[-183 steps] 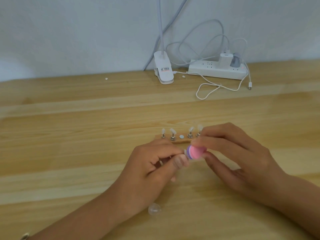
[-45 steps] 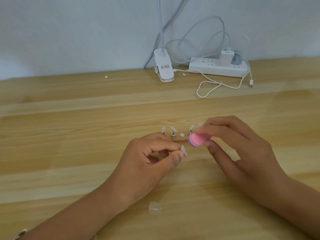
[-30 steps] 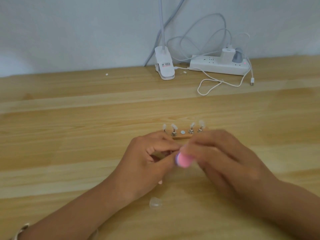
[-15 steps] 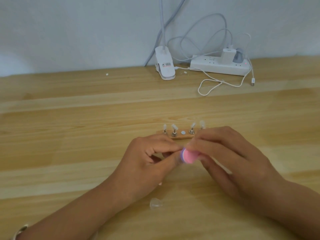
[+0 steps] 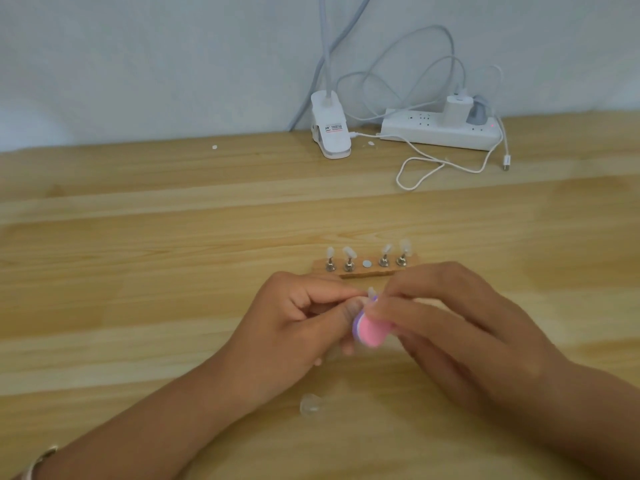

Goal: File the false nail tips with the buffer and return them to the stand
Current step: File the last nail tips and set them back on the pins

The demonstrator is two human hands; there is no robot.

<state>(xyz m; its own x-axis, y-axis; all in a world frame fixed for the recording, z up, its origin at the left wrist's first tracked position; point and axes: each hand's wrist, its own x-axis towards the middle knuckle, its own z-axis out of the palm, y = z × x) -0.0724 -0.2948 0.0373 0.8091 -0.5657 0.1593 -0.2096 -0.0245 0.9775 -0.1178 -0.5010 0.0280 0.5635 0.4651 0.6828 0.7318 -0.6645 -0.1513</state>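
Nail tip (image 5: 371,292), just nearer the person than the wooden stand (image 5: 375,271), is pinched between thumb and forefinger of the left hand (image 5: 294,327). The right hand (image 5: 450,327) grips the pink buffer (image 5: 370,332) in curled fingers, close against that tip. Four more tips (image 5: 349,252) sit upright on the stand; one clear tip (image 5: 310,405) lies well nearer than it.

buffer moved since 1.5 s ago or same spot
Yes. The pink buffer was at the right end of the wooden stand; now it is nearer the person, in front of the stand's middle, beside the nail tip.
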